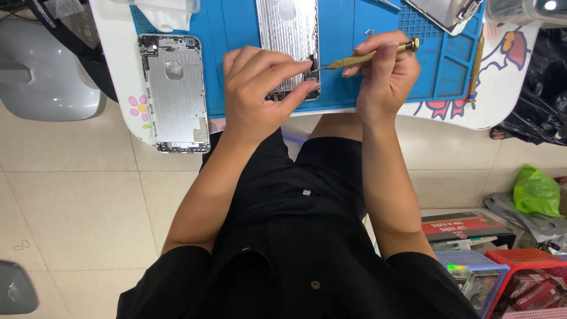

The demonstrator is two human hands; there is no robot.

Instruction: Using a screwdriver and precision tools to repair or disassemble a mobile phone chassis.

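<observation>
A silver phone housing lies on the blue work mat at the table's near edge. My left hand rests on the housing's lower end, thumb and fingers pinching its bottom edge. My right hand grips a thin brass-coloured screwdriver, whose tip points left onto the housing's lower corner beside my left fingertips. A second empty silver phone housing lies to the left, half on the mat and half on the white table.
Another brass tool lies at the mat's right edge, and a phone part sits at the back right. On the tiled floor are a green bag, a red-topped box, blue and red baskets, and a grey seat.
</observation>
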